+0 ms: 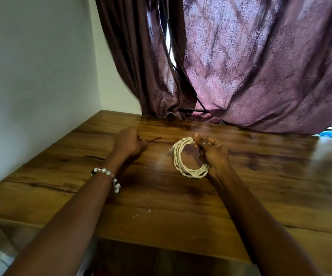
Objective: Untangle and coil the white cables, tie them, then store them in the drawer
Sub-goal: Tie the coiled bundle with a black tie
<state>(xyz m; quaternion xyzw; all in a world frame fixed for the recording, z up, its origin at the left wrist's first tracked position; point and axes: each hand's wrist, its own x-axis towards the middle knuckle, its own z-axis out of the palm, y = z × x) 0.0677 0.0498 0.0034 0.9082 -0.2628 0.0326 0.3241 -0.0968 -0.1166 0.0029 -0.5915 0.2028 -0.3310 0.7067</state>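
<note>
A: L side first?
B: Left hand (130,143) w/ beaded bracelet (105,173) on wrist, fingers closed on a thin dark-red tie (154,139) lying on the wooden counter (270,186), approx mid-counter.
A: And R?
B: Right hand (213,154), ring on one finger, clamped on the coiled white cable (183,158); coil held upright, its lower part touching or just above the counter, can't tell which. Clear plug end sticks out at the coil's top left. Purple curtains (260,66) behind.
</note>
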